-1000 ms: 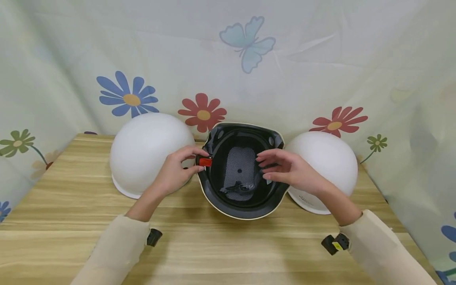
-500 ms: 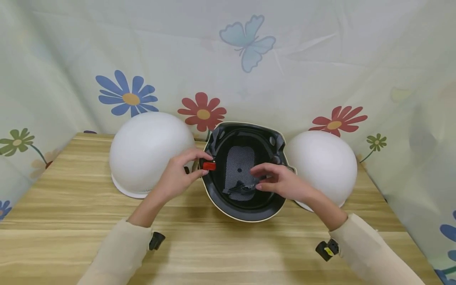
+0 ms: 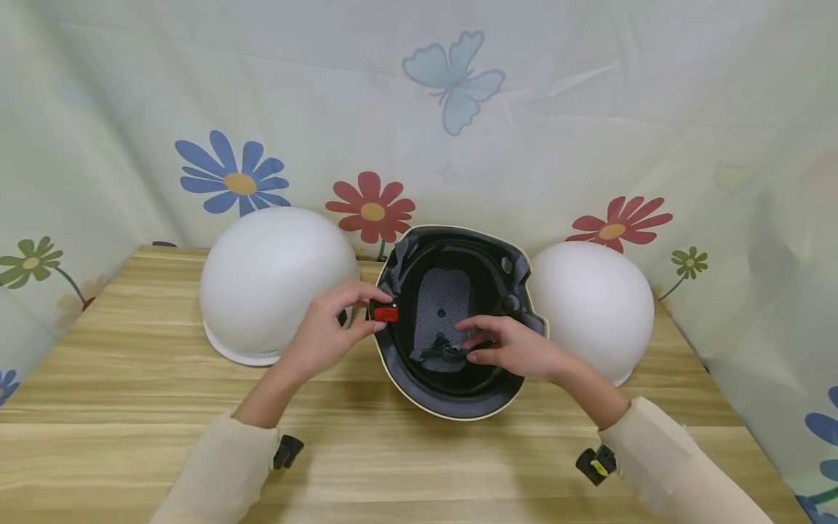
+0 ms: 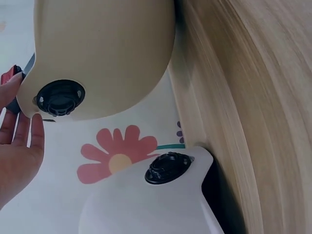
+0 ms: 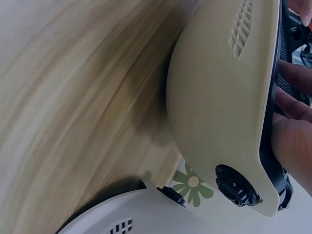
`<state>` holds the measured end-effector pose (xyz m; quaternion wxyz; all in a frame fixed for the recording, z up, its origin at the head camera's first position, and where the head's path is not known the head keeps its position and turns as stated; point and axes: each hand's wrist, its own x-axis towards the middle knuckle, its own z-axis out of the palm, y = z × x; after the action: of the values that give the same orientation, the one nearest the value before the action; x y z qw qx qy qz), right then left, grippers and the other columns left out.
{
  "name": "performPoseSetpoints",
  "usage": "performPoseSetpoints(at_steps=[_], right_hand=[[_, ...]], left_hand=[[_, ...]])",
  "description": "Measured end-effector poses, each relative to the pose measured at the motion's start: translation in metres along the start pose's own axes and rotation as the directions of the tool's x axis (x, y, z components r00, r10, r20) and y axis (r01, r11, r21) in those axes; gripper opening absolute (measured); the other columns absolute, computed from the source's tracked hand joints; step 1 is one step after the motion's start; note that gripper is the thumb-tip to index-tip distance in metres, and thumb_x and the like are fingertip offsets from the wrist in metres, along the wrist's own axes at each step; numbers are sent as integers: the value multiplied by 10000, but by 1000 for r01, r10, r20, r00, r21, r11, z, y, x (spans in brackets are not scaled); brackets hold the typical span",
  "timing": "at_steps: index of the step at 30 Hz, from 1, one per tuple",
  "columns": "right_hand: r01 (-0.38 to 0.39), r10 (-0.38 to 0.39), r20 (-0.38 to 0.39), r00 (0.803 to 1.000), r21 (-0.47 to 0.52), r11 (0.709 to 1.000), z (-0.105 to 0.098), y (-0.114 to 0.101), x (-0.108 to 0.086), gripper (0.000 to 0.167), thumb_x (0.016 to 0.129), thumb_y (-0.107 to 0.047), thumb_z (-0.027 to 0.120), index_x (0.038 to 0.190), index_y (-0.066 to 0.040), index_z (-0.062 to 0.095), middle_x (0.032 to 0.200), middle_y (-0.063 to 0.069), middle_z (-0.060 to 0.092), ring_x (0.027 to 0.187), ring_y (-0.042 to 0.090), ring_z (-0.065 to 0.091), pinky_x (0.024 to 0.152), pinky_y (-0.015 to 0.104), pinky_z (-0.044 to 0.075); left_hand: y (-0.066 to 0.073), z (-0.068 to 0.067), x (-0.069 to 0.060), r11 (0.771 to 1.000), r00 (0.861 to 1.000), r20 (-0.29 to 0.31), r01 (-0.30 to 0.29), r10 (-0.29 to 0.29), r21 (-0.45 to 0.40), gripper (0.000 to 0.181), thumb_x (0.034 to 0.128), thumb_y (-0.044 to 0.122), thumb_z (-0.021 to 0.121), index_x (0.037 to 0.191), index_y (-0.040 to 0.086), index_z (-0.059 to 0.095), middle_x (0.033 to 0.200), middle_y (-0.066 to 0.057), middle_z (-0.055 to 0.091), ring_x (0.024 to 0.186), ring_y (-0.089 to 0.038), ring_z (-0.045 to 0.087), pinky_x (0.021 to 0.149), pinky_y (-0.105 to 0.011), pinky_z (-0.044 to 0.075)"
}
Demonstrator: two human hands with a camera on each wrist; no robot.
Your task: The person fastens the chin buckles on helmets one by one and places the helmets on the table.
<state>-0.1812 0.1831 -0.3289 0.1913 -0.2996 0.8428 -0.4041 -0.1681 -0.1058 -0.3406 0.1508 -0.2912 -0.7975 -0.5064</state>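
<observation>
An upturned helmet point(image 3: 452, 404) with a cream shell and black lining sits between two white helmets, its hollow facing me in the head view. At its left rim, my left hand point(image 3: 334, 324) pinches a red buckle point(image 3: 386, 314) between thumb and forefinger. The left wrist view shows that hand point(image 4: 19, 151) beside the shell's round black fitting point(image 4: 61, 97). My right hand point(image 3: 517, 346) reaches into the hollow, fingers loosely bent and thumb apart. Near its fingertips a black strap point(image 3: 435, 353) lies on the lining. In the right wrist view, part of the right hand is cut off.
One white helmet point(image 3: 275, 284) stands at the left, dome up, and another white helmet point(image 3: 599, 306) at the right, close to the cream one. All rest on a wooden table point(image 3: 419, 473). A flowered curtain point(image 3: 524, 167) hangs directly behind.
My right hand has moved left and down into the hollow. My left hand has shifted slightly right and down with the red buckle, and the cream helmet has moved slightly toward me.
</observation>
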Motion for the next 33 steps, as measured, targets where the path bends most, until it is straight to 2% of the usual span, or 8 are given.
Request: performPoseSetpoints(at_steps=[6, 9, 14, 21, 28, 33], right_hand=[[20, -20, 14, 1000, 6, 1000, 2, 6, -3, 419, 866, -5, 586, 1244, 116, 451, 1229, 263, 483, 1053, 341, 547, 875, 346, 457], [27, -27, 20, 999, 23, 999, 3, 10, -4, 428, 860, -7, 595, 1241, 120, 448, 1233, 264, 475, 1053, 358, 542, 867, 318, 461], [30, -32, 35, 999, 49, 998, 4, 15, -5, 429, 857, 2, 596, 1239, 123, 443, 1226, 271, 473, 1023, 356, 558, 830, 258, 474], [52, -54, 33, 998, 70, 996, 6, 17, -7, 398, 855, 21, 589, 1215, 130, 458, 1168, 270, 509, 992, 377, 563, 817, 260, 482], [50, -49, -3, 999, 55, 997, 6, 17, -8, 325, 848, 27, 593, 1154, 111, 521, 1023, 213, 591, 915, 282, 587, 792, 252, 488], [68, -67, -16, 998, 66, 996, 6, 16, -8, 303, 829, 44, 610, 1116, 112, 541, 954, 186, 597, 836, 242, 589, 748, 257, 501]], left_hand=[[7, 5, -1, 996, 996, 1, -88, 88, -10, 328, 725, -22, 735, 1023, 90, 653, 1043, -4, 616, 965, -145, 547, 839, -304, 459], [10, 6, -1, 996, 996, 8, -90, 90, -11, 335, 725, -37, 730, 1027, 84, 650, 1045, -11, 616, 998, -153, 544, 869, -343, 456], [15, 8, -3, 995, 995, 22, -100, 100, -8, 336, 726, -36, 730, 1028, 88, 652, 1057, -9, 611, 1015, -147, 537, 860, -343, 466], [16, 10, -3, 990, 990, 9, -142, 142, 7, 348, 714, -44, 736, 1024, 88, 652, 1051, -13, 613, 1006, -154, 543, 842, -321, 475], [16, 10, -4, 989, 989, 9, -148, 148, 5, 344, 718, -37, 735, 1028, 85, 650, 1051, -19, 613, 1005, -160, 542, 839, -327, 477], [14, 8, -5, 993, 993, 11, -114, 114, -11, 342, 725, -53, 724, 1030, 81, 644, 1062, -19, 612, 1015, -154, 539, 871, -346, 461]])
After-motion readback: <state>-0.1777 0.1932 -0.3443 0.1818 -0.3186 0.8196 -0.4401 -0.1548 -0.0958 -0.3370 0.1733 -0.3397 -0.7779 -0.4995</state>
